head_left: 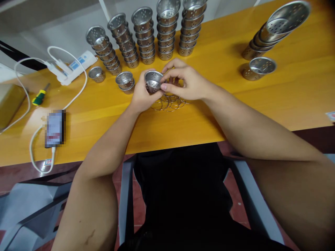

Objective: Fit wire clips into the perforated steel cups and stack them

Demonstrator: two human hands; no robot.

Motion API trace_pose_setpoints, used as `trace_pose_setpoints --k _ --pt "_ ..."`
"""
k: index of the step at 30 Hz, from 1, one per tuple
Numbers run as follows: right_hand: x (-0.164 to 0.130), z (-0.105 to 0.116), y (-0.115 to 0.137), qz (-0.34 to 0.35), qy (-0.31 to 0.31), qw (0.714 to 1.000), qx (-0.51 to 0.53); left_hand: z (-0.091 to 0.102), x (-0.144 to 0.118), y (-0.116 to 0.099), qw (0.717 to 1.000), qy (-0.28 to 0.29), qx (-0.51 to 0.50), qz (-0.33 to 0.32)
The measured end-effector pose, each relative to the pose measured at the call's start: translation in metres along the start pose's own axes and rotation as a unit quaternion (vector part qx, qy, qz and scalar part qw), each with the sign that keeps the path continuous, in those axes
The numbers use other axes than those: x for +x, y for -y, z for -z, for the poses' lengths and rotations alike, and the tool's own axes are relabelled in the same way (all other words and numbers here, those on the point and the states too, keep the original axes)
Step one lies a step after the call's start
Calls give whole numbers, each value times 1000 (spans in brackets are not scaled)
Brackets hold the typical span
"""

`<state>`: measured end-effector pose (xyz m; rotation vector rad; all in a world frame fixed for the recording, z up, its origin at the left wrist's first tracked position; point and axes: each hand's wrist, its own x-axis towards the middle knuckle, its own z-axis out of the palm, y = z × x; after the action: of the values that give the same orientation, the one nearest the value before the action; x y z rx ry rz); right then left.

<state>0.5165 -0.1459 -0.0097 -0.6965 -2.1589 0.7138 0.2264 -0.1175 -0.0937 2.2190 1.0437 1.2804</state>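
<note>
Both hands (167,87) clamp one perforated cup (153,82) — wire rings (170,101) beneath, stacks (146,35) behind.

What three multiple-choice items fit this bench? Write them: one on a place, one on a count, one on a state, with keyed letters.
1. Where do the wire rings lie?
A. on the wooden table, under the hands
B. on the floor
C. inside the tall stacks

2. How many stacks of perforated cups stand in the back row?
A. two
B. five
C. nine

3. What is the state of the perforated metal cup at centre?
A. lying alone on the table
B. held in the left hand, with the right hand at its rim
C. stacked on the power strip

Key: 1 A, the rings rest on the tabletop just below both hands. 2 B, five stacks show side by side at the far edge. 3 B, the left hand's fingers wrap the cup while the right hand's fingertips pinch at its rim.
</note>
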Motion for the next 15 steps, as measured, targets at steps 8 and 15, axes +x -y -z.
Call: trace_pose_setpoints --k 8,15 --pt "-1 -3 4 -18 46 998 -24 -1 -1 7 998 23 -27 -48" --pt "2 -9 21 -39 2 998 -53 -12 -1 19 995 35 -27 -85"
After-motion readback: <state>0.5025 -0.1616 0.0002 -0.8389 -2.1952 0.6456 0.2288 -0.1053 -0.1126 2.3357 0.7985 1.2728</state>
